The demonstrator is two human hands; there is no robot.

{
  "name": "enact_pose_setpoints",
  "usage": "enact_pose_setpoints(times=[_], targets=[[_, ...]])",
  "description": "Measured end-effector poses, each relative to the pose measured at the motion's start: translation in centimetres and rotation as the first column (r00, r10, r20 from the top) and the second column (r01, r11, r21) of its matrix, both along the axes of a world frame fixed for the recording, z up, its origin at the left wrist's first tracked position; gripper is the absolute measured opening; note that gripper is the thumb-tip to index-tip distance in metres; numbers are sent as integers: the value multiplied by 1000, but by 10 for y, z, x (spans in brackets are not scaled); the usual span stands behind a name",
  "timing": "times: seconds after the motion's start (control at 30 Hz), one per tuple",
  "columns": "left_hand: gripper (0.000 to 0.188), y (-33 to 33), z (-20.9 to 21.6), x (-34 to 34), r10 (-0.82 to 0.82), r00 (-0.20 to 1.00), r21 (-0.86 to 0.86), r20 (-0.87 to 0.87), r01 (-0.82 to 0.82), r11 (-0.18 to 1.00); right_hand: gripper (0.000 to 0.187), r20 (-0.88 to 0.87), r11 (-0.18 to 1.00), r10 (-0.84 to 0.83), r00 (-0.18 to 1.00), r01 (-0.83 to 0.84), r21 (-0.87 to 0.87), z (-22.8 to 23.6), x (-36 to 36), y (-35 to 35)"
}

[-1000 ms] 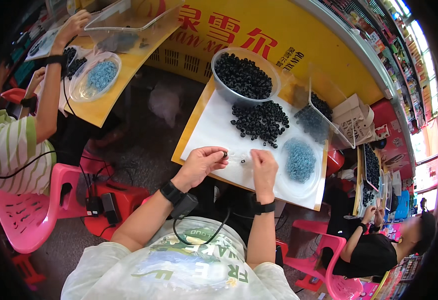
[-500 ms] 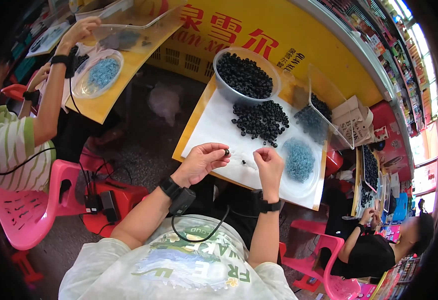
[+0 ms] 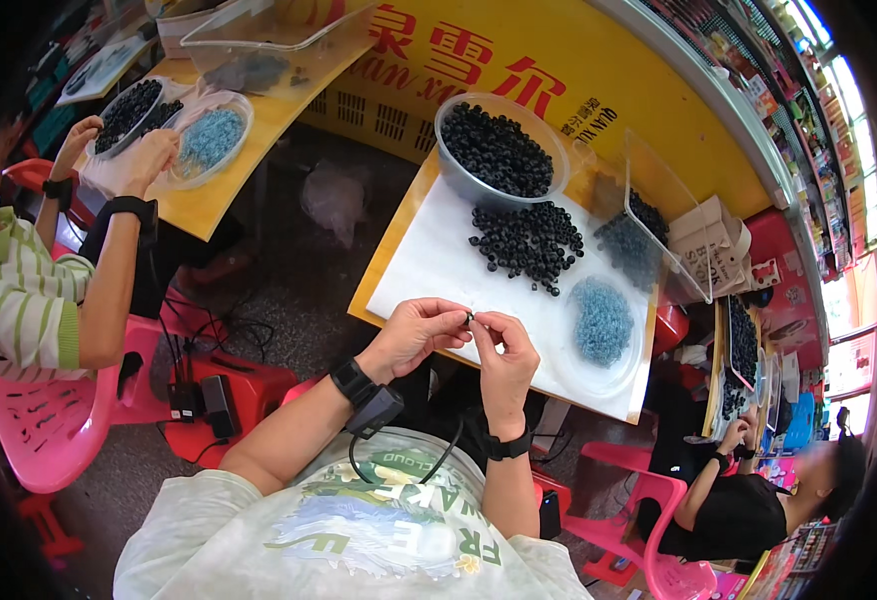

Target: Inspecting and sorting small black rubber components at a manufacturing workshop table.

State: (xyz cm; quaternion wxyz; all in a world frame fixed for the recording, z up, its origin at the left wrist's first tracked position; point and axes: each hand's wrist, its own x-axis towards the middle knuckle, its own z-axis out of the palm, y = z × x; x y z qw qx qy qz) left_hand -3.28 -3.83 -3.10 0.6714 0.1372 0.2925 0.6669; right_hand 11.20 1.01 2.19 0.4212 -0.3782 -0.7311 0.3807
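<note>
The person's left hand (image 3: 414,338) pinches a small dark bead (image 3: 470,317) between thumb and forefinger, above the near edge of the white sheet (image 3: 414,280); the right hand (image 3: 507,365) brings its fingertips against it, though whether they grip too cannot be told. From the bead, a loose black pile (image 3: 529,245) lies at one o'clock, a filled bowl (image 3: 456,178) at twelve, blue beads (image 3: 602,322) at three.
</note>
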Motion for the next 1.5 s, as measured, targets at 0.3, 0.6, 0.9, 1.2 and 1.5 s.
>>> enact_pose_setpoints(times=[0.3,0.6,0.9,1.2,1.5], targets=[[18,2,-1,-3,20,1000,-41,-5,-20,999,13,59,991,-133,989,132,15,-10,25,25],[20,3,-3,-4,21,1000,-22,-6,-22,1000,14,386,988,-112,916,61,141,-45,34,37],[21,2,2,0,-4,998,-17,-67,3,1000,7,7,971,-71,997,71,-230,-26,25,17],[23,2,-2,5,-38,998,-6,-48,38,999,13,47,971,-29,998,40,-236,-12,22,5],[22,1,3,5,-34,996,0,-88,34,999,17,-39,941,-10,999,-4,-337,0,19,-1]])
